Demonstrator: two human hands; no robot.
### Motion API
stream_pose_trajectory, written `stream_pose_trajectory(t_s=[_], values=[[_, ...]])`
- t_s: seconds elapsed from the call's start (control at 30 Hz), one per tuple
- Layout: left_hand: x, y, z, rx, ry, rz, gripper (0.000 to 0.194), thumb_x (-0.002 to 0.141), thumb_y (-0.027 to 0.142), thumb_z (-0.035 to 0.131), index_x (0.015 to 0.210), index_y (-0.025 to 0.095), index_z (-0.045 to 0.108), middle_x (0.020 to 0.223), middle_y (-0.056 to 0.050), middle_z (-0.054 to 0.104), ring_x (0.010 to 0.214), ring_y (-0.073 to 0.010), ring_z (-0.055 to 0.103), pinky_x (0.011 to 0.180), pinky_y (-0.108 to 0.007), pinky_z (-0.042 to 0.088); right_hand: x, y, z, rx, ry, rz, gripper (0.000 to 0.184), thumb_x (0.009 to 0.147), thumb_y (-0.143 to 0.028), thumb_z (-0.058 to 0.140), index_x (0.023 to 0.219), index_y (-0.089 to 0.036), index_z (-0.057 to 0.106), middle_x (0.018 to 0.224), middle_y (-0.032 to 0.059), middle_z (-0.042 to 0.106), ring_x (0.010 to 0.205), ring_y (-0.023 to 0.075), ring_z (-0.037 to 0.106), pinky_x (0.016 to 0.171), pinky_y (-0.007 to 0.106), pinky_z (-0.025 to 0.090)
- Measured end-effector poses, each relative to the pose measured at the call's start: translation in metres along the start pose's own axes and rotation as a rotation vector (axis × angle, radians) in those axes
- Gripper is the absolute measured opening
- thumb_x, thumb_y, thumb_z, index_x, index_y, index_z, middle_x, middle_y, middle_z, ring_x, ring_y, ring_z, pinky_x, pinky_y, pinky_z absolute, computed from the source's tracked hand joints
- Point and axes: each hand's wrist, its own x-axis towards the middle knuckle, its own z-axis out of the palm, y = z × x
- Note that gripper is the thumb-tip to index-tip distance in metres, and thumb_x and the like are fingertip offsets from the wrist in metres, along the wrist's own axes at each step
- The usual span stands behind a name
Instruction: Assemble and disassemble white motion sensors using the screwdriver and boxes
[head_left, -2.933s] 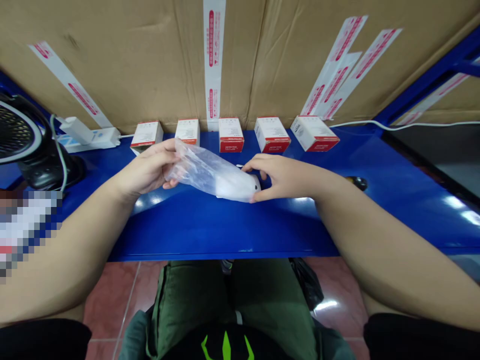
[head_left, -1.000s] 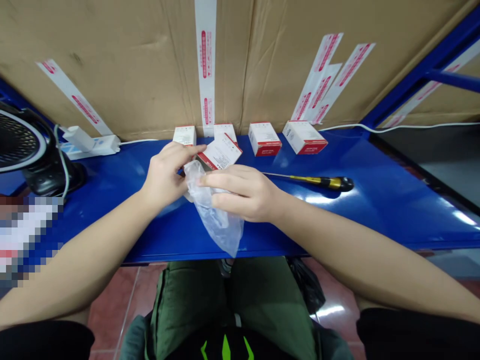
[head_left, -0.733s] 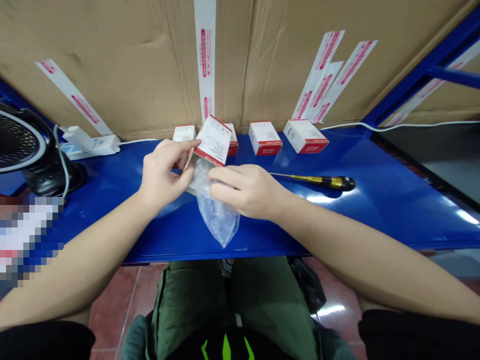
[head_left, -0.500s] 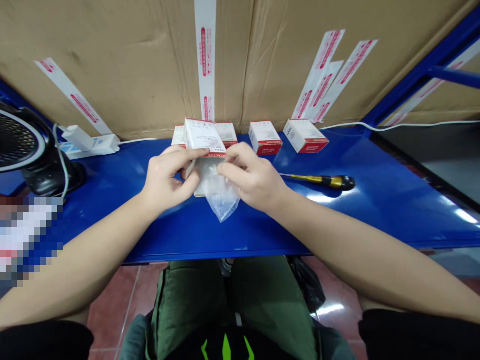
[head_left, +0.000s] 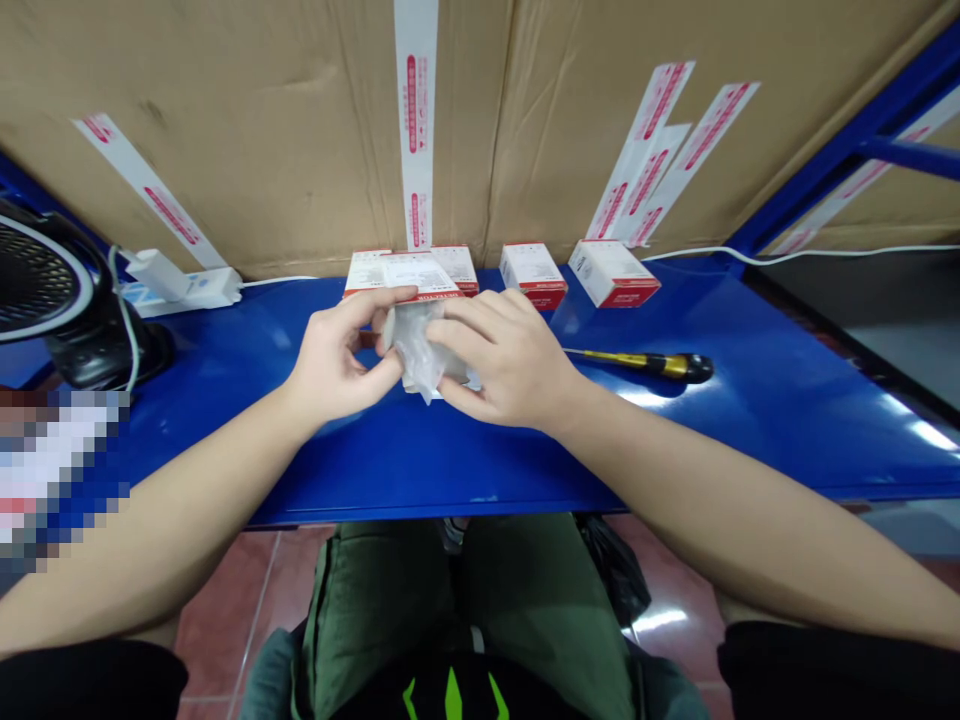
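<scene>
A small red-and-white cardboard box (head_left: 417,272) with "DETECTOR" lettering is held between my hands, its near end facing me. A crumpled clear plastic bag (head_left: 421,345) sticks out of that near end. My left hand (head_left: 345,350) grips the box's left side, index finger along the top edge and thumb low by the bag. From the right, my right hand (head_left: 502,355) closes over the bag, fingers bent against it and thumb below. What lies inside the bag and box cannot be made out.
Behind stand similar boxes, one at the left (head_left: 366,266) and others at the right (head_left: 534,275) (head_left: 615,275). A yellow-and-black screwdriver (head_left: 652,364) lies right of my hands on the blue table (head_left: 450,470). At left are a power strip (head_left: 187,290) and a black fan (head_left: 45,280).
The box has tipped lower, and the plastic bag is bunched up nearer its end instead of hanging down. My right hand has moved slightly and now covers more of the bag.
</scene>
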Motion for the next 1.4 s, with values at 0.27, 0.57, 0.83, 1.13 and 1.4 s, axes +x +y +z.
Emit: stream_pose_trajectory(t_s=[0.27, 0.57, 0.83, 1.13, 1.4], values=[[0.003, 0.004, 0.000, 0.006, -0.092, 0.107, 0.058, 0.088, 0.017, 0.079, 0.145, 0.027, 0.077, 0.079, 0.002, 0.066, 0.068, -0.0143, 0.062, 0.060, -0.024, 0.057, 0.001, -0.002, 0.004, -0.170, 0.046, 0.092, 0.032, 0.112, -0.036, 0.055, 0.094, -0.020, 0.077, 0.101, 0.0120, 0.072, 0.091, 0.0281, 0.061, 0.079, 0.043, 0.042], [0.009, 0.006, 0.000, 0.106, -0.143, 0.326, 0.037, 0.101, 0.023, 0.080, 0.138, 0.029, 0.081, 0.067, 0.006, 0.064, 0.065, -0.0148, 0.067, 0.078, -0.032, 0.061, -0.001, 0.005, 0.006, -0.051, 0.177, 0.150, 0.023, 0.106, -0.019, 0.064, 0.083, -0.022, 0.063, 0.084, 0.0017, 0.062, 0.067, 0.0158, 0.049, 0.057, 0.033, 0.034], [0.003, -0.008, -0.004, 0.084, 0.050, 0.036, 0.023, 0.098, 0.034, 0.087, 0.119, 0.026, 0.085, 0.065, 0.007, 0.057, 0.056, -0.0117, 0.051, 0.065, -0.030, 0.051, -0.003, 0.016, 0.012, 0.316, 0.178, 0.014, 0.024, 0.102, -0.020, 0.064, 0.126, -0.024, 0.066, 0.115, 0.0096, 0.073, 0.105, 0.0270, 0.071, 0.089, 0.045, 0.062], [0.003, -0.014, -0.001, 0.034, 0.146, -0.029, 0.017, 0.095, 0.037, 0.090, 0.106, 0.026, 0.084, 0.067, 0.006, 0.056, 0.055, -0.0102, 0.043, 0.057, -0.029, 0.043, -0.005, 0.019, 0.015, 0.235, 0.098, -0.144, 0.020, 0.107, -0.032, 0.067, 0.126, -0.025, 0.067, 0.126, 0.0111, 0.082, 0.118, 0.0291, 0.077, 0.101, 0.053, 0.063], [0.004, -0.011, -0.009, -0.018, 0.054, -0.020, 0.020, 0.097, 0.046, 0.086, 0.105, 0.028, 0.084, 0.070, 0.002, 0.060, 0.060, -0.0149, 0.054, 0.060, -0.033, 0.050, -0.003, 0.020, 0.017, 0.241, 0.268, -0.100, 0.016, 0.111, -0.022, 0.068, 0.126, -0.025, 0.069, 0.117, 0.0090, 0.078, 0.110, 0.0242, 0.076, 0.091, 0.044, 0.064]])
